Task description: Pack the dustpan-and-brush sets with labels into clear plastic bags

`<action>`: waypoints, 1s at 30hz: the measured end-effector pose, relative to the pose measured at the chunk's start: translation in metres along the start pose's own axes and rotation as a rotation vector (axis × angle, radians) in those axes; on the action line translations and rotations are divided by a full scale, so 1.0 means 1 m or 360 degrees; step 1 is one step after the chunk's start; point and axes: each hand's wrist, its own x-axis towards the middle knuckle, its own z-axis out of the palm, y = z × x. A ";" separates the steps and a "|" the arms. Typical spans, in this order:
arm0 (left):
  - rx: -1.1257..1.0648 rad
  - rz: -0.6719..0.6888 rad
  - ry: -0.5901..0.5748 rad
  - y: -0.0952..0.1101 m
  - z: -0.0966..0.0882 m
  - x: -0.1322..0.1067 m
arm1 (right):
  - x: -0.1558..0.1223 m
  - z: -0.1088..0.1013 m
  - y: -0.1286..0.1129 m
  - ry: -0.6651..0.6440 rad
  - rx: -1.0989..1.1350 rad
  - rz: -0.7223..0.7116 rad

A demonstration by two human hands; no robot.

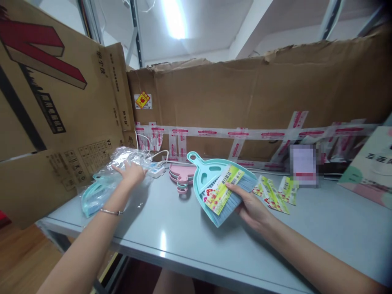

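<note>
The bench (171,228) has its front edge on the near side of both hands' fingers. A thin bracelet (112,212) circles the left wrist, behind its fingers.

The right hand (249,208) has its fingers clasped on a teal dustpan (211,167) and blue-bristled brush (235,199) set, held tilted above the bench. Its thumb lies on the front, at the edge of the printed card (223,191) wrapped across the brush; the other fingers go behind. The dustpan's looped handle points up and away, to the left of these fingers.

The left hand (131,173) has its fingers spread, grasping nothing, over a crumpled clear plastic bag (122,155); whether they touch it I cannot tell. Another teal dustpan (92,192) shows inside the bag, left of those fingers.

Between the two hands' fingers, slightly farther off, pink dustpans (177,169) lie stacked. Loose printed cards (272,197) lie just right of the right fingers. A white power strip (157,170) sits beyond the left fingers, to their right. Farthest out, beyond all the fingers, stands a taped cardboard wall (208,98).
</note>
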 end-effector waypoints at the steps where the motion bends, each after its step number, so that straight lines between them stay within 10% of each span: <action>1: -0.0019 0.0051 0.0133 0.004 -0.003 -0.003 | -0.001 -0.001 0.000 -0.0009 0.0001 0.0007; 4: -0.0032 0.0358 0.0529 0.025 -0.016 -0.022 | -0.005 0.002 -0.002 -0.0057 0.0007 0.0047; 9: -0.0090 0.1003 0.0541 0.077 -0.025 -0.058 | -0.012 0.006 -0.007 -0.0107 -0.0009 0.0098; 30: -0.0529 0.1519 0.0146 0.133 -0.026 -0.098 | -0.002 -0.006 0.009 -0.0023 0.0040 0.0083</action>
